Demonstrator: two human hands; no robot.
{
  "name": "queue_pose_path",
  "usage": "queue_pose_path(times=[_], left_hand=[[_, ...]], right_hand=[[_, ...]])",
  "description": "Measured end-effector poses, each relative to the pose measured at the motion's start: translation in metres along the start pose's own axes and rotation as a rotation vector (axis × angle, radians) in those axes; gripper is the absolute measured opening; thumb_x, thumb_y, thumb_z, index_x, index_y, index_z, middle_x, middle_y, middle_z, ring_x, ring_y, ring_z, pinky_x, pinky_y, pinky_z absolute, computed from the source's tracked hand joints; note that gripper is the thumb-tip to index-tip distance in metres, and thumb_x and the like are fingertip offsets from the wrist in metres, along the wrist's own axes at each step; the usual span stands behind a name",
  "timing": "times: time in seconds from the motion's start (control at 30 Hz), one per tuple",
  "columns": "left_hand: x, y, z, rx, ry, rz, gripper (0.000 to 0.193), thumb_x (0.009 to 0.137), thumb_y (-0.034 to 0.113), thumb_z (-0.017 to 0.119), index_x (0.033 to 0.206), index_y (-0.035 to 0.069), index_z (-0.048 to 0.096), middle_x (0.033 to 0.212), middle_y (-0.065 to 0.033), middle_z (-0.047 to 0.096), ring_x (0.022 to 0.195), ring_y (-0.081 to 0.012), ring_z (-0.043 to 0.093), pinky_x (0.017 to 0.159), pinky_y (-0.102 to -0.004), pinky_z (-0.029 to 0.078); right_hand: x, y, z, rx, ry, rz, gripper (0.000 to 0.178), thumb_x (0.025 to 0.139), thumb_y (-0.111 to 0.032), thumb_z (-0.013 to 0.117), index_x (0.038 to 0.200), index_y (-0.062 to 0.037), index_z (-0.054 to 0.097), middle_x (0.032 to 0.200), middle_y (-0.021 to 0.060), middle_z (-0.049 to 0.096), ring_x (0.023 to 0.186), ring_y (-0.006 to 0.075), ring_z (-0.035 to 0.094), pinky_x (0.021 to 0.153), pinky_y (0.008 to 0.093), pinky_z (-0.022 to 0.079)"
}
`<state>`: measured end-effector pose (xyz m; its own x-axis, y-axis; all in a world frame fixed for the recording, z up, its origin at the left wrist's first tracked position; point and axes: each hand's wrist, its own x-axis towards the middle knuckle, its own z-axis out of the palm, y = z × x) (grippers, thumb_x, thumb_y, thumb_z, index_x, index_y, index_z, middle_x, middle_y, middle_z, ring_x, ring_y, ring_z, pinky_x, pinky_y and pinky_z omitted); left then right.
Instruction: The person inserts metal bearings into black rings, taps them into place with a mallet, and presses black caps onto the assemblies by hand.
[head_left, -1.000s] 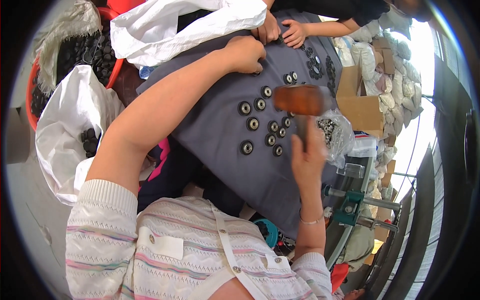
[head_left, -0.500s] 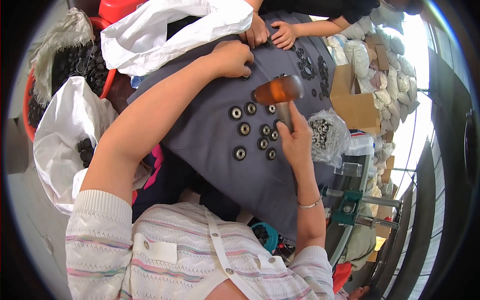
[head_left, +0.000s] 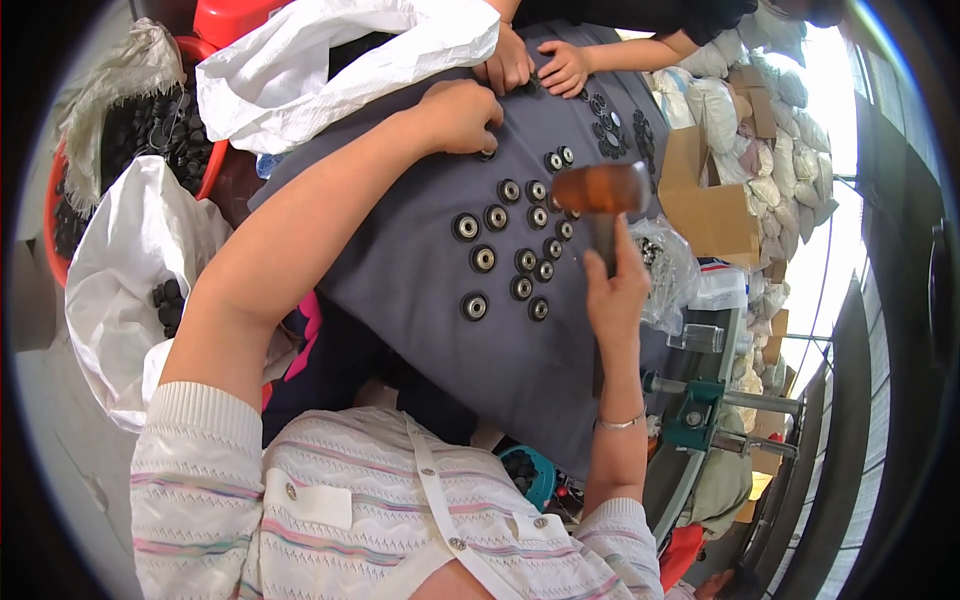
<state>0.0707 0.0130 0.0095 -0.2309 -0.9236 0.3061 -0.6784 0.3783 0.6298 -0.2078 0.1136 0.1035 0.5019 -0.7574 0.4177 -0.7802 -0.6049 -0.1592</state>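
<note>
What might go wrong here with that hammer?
The amber-headed mallet in the right fingers might strike the left fingers, low at the grey cloth. Another person's bare hand close by could be caught too. A stray blow might scatter the round, black, metal-centred pieces spread over the cloth.

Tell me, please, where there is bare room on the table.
The grey cloth is bare between the left forearm and the black wheels, and between those wheels and its near edge. It is crowded left of the mallet and by the co-worker's hands.
</note>
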Motion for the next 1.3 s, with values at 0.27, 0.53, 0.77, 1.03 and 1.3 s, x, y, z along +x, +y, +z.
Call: queue_pose_path(times=[0.27, 0.53, 0.77, 1.03, 1.3], left_hand=[[-0.001, 0.0, 0.001, 0.047, 0.011, 0.027, 0.029, 0.071, 0.026, 0.072, 0.096, 0.012, 0.073, 0.088, -0.0124, 0.07, 0.089, -0.0297, 0.066, 0.079, -0.0406, 0.051], [-0.002, -0.001, -0.004, 0.057, -0.014, -0.008, 0.031, 0.071, 0.027, 0.072, 0.098, 0.012, 0.073, 0.09, -0.0111, 0.07, 0.092, -0.0289, 0.066, 0.08, -0.04, 0.051], [0.0, 0.003, -0.004, 0.033, -0.023, -0.023, 0.033, 0.072, 0.028, 0.072, 0.1, 0.011, 0.073, 0.091, -0.0112, 0.07, 0.092, -0.0291, 0.066, 0.082, -0.0398, 0.051], [-0.001, 0.0, -0.001, 0.006, -0.023, -0.015, 0.034, 0.071, 0.027, 0.073, 0.099, 0.008, 0.072, 0.087, -0.0079, 0.064, 0.09, -0.0259, 0.061, 0.079, -0.0385, 0.048], [0.002, -0.001, 0.001, 0.038, 0.022, 0.01, 0.034, 0.071, 0.029, 0.072, 0.101, 0.011, 0.073, 0.088, -0.0098, 0.069, 0.091, -0.0276, 0.065, 0.08, -0.0399, 0.051]], right_hand=[[0.008, 0.016, 0.021, 0.032, -0.09, 0.13, 0.058, 0.08, -0.004, 0.064, 0.136, -0.0029, 0.048, 0.088, 0.0217, 0.059, 0.079, 0.0379, 0.06, 0.074, 0.0441, 0.048], [-0.005, 0.027, 0.02, -0.024, -0.146, 0.308, 0.058, 0.08, -0.003, 0.066, 0.135, -0.0003, 0.049, 0.114, 0.0213, 0.065, 0.104, 0.0259, 0.065, 0.089, 0.0324, 0.048], [-0.002, 0.037, -0.005, -0.036, 0.096, 0.26, 0.058, 0.078, -0.001, 0.065, 0.134, -0.0001, 0.049, 0.104, 0.0248, 0.062, 0.092, 0.0407, 0.062, 0.081, 0.0427, 0.05], [-0.026, 0.043, -0.004, -0.052, 0.012, 0.214, 0.057, 0.082, -0.004, 0.062, 0.136, 0.0012, 0.045, 0.105, 0.0254, 0.062, 0.095, 0.0412, 0.061, 0.085, 0.0439, 0.048], [-0.044, 0.02, -0.012, -0.038, -0.091, 0.28, 0.058, 0.08, -0.003, 0.064, 0.136, 0.0007, 0.046, 0.094, 0.0216, 0.059, 0.079, 0.0377, 0.06, 0.071, 0.0429, 0.049]])
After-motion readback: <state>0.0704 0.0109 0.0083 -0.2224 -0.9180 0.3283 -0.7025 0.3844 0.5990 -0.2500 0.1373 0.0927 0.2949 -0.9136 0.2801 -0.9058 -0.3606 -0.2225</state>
